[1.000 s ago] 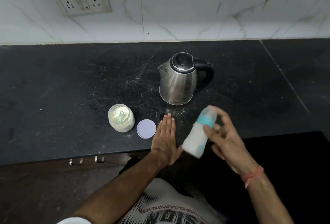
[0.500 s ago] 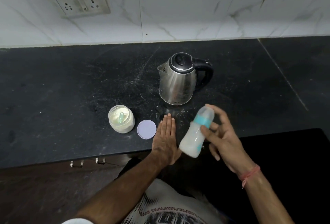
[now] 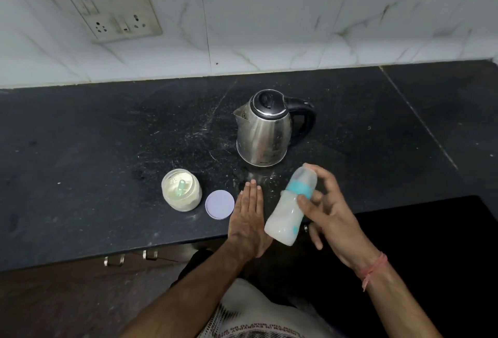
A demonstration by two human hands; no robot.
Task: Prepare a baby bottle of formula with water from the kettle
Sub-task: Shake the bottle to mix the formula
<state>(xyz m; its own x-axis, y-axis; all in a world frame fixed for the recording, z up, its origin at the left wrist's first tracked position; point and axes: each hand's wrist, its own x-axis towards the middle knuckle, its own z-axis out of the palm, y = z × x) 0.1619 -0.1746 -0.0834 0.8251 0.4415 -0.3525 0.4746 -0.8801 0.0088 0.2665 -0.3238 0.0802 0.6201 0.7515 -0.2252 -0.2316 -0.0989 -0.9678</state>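
My right hand [image 3: 327,213] grips a baby bottle [image 3: 289,209] with a teal ring and clear cap, full of milky white liquid. The bottle tilts, cap up and away, above the counter's front edge. My left hand [image 3: 248,219] lies flat, palm down, fingers together, on the black counter [image 3: 94,149] just left of the bottle. A steel kettle [image 3: 265,128] with a black lid and handle stands shut behind both hands. At the left an open jar of formula powder [image 3: 181,190] holds a green scoop; its lilac lid [image 3: 219,204] lies beside it.
A white tiled wall with a socket plate [image 3: 113,11] rises behind the counter. Spilled powder dusts the counter between jar and kettle. Drawer handles [image 3: 130,256] show below the counter's front edge. A dark surface [image 3: 431,230] lies at the lower right.
The bottle in my right hand has shifted slightly up and down with small changes of tilt. My left hand stays flat on the counter. The camera has tipped up a little.
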